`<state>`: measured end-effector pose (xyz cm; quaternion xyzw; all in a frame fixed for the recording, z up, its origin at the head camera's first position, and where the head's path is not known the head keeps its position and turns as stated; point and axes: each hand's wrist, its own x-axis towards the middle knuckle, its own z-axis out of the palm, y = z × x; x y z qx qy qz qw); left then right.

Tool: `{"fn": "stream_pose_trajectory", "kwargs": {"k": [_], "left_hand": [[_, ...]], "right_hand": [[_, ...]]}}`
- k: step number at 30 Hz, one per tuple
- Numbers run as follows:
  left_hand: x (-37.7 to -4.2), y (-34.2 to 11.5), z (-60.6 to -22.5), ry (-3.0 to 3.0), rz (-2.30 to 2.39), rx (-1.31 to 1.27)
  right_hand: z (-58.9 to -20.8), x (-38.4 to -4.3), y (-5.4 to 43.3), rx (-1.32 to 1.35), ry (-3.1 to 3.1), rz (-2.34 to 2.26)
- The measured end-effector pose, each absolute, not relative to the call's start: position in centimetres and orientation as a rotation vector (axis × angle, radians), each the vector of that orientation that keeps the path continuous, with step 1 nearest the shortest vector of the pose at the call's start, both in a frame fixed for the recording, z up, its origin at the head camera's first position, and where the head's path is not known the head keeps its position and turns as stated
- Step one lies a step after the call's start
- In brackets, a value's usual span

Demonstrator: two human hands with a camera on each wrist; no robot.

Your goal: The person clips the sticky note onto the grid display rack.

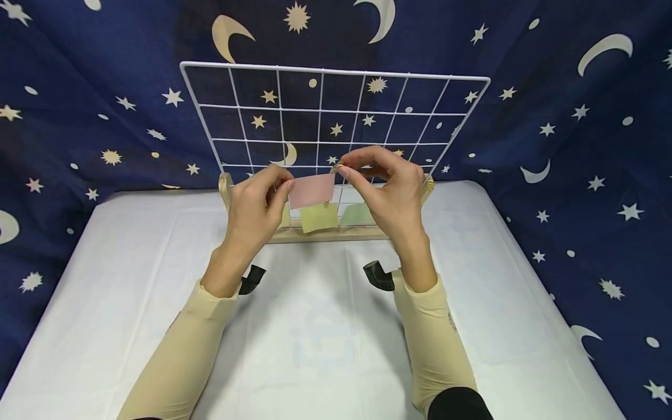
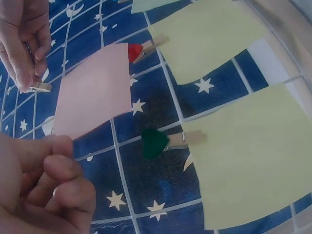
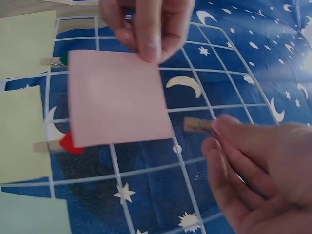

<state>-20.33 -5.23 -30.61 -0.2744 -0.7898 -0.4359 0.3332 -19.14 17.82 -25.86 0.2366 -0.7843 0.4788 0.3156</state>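
Observation:
My left hand point(image 1: 258, 201) pinches a pink paper square point(image 1: 312, 191) at its corner, holding it in front of the white wire grid point(image 1: 336, 110). A small wooden clothespin point(image 3: 197, 125) is between the thumb and forefinger of my right hand point(image 1: 391, 189), beside the paper's edge. Lower on the grid hang yellow paper squares point(image 2: 253, 161) and a green paper point(image 1: 358, 214). A clothespin with a green heart point(image 2: 155, 144) grips one yellow square; another with a red heart point(image 3: 72, 143) grips the other, partly behind the pink paper.
The grid stands in a wooden base point(image 1: 336, 234) on a white-covered table point(image 1: 157, 233). Behind it hangs a dark blue cloth point(image 1: 131, 70) with moons and stars. Black wrist mounts point(image 1: 379, 276) stick out inward from both sleeves.

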Motion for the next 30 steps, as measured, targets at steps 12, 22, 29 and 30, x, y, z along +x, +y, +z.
{"fn": "stream_pose_trajectory", "kwargs": {"k": [12,22,29,30], "left_hand": [[-20.8,-4.8,-30.1,-1.966,-1.129,-0.584],[-21.0,-4.8,-30.1,-1.887,-1.181,-0.511],[-21.2,-4.8,-30.2,-1.874,-1.189,-0.504],[-21.2,-4.8,-30.2,-1.875,-1.183,-0.508]], "right_hand": [[-26.4,-19.9,17.0,0.638,-1.979,1.183],[-26.6,-19.9,16.6,0.576,-1.939,1.199],[-26.9,-19.9,16.2,0.486,-1.985,1.239],[-27.0,-19.9,16.1,0.47,-1.985,1.261]]}}
